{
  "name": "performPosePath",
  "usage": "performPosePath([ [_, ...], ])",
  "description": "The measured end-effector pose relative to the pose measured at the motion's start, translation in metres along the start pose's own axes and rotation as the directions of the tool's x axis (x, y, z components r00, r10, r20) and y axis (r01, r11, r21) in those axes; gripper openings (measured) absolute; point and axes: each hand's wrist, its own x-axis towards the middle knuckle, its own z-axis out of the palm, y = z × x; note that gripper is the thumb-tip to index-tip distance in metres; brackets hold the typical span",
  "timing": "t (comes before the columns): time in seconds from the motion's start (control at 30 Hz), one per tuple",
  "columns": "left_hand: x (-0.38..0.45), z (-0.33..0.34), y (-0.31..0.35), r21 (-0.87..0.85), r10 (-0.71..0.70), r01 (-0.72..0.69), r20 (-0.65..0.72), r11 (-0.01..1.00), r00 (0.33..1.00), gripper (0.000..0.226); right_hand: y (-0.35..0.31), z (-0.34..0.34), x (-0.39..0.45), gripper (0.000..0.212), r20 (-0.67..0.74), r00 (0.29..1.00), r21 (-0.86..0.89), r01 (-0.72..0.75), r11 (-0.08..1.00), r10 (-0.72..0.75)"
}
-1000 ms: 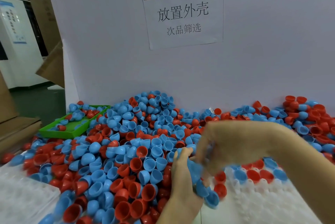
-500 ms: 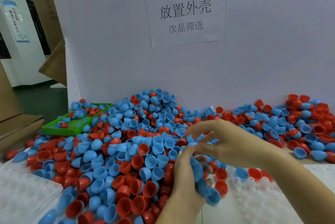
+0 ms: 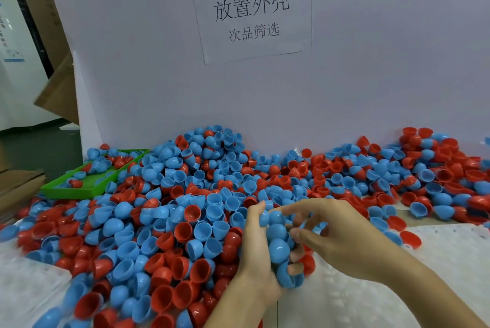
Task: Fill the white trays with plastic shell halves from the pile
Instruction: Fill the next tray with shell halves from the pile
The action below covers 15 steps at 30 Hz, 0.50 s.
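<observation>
Large mixed pile of blue and red plastic shell halves (image 3: 185, 208) covers most of the bench against the white backing board (image 3: 371, 75), which carries a printed paper notice (image 3: 252, 9). Left hand (image 3: 254, 256) is curled around a nested stack of blue plastic shell halves (image 3: 277, 242), held roughly upright at the pile's near edge. Right hand (image 3: 339, 232) reaches across to the stack's upper part, fingers bent and partly spread, thumb and fingertips touching the top shells; whether it has one pinched free cannot be told. White moulded tray on the right (image 3: 371, 288) shows only a few red and blue halves seated along its far edge, the rest of its pockets bare. A second white moulded tray at lower left (image 3: 23, 288) shows pockets, with pile shells spilling over its edge. Green plastic tray (image 3: 87, 184) at far left holds some loose halves. Judgement: filling is at an early stage; nearly all pockets remain, and the pile is barely reduced.
</observation>
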Motion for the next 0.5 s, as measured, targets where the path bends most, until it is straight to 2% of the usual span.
performPosePath([
  [0.1, -0.0016, 0.0020, 0.0004, 0.071, -0.007, 0.002, 0.077, 0.997, 0.997, 0.054, 0.0012, 0.0008, -0.0013, 0.031, -0.057, 0.998, 0.004, 0.006, 1.000, -0.005],
  [0.23, -0.0041, 0.0037, -0.0013, 0.193, -0.037, 0.011, 0.132, 0.981, 0.991, 0.053, 0.0010, 0.0010, -0.0028, 0.027, -0.052, 0.998, 0.041, 0.031, 0.999, -0.029],
  [0.33, -0.0052, 0.0051, -0.0009, 0.170, -0.009, -0.006, 0.086, 0.985, 0.996, 0.048, 0.0053, 0.0003, -0.0013, 0.017, -0.141, 0.990, 0.038, 0.007, 0.999, -0.002],
  [0.4, -0.0044, 0.0038, 0.0003, 0.088, 0.045, -0.047, 0.020, 0.995, 0.999, 0.040, 0.0079, -0.0014, 0.0000, 0.022, -0.200, 0.980, 0.055, 0.004, 0.999, 0.007],
  [0.5, -0.0027, 0.0022, 0.0024, 0.087, 0.105, -0.101, -0.043, 0.991, 0.994, 0.033, 0.0079, -0.0010, 0.0008, 0.024, -0.182, 0.983, 0.057, -0.021, 0.998, 0.032],
])
